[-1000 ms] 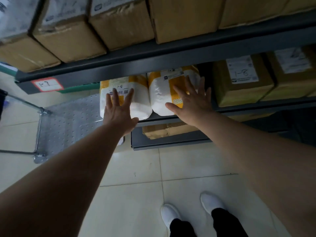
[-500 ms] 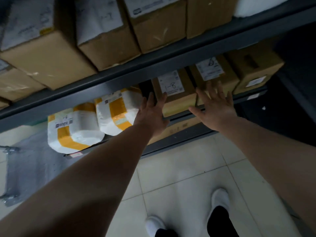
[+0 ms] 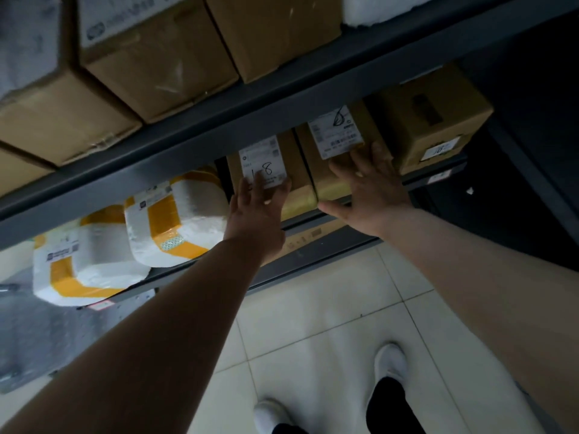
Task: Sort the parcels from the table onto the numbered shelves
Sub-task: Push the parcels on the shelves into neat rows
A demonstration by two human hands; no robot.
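Observation:
Two brown cardboard parcels stand side by side on the lower shelf [image 3: 313,214]. My left hand [image 3: 257,211] lies flat with straight fingers on the front of the left box [image 3: 297,170], over its white label marked 1-8. My right hand [image 3: 369,186] presses flat against the right box [image 3: 332,183], just below its white label. Left of them sit two white foam parcels bound with yellow tape, one [image 3: 178,223] next to my left wrist and another [image 3: 84,264] further left.
A third brown box [image 3: 438,120] stands right of my right hand. Several cardboard boxes [image 3: 150,57] fill the upper shelf [image 3: 282,98]. A perforated metal cart [image 3: 28,333] is at lower left. My white shoes [image 3: 388,361] stand on pale floor tiles.
Both hands left the white foam parcels and moved right along the shelf. They now press on the fronts of the two brown boxes, a little deeper than half a second ago.

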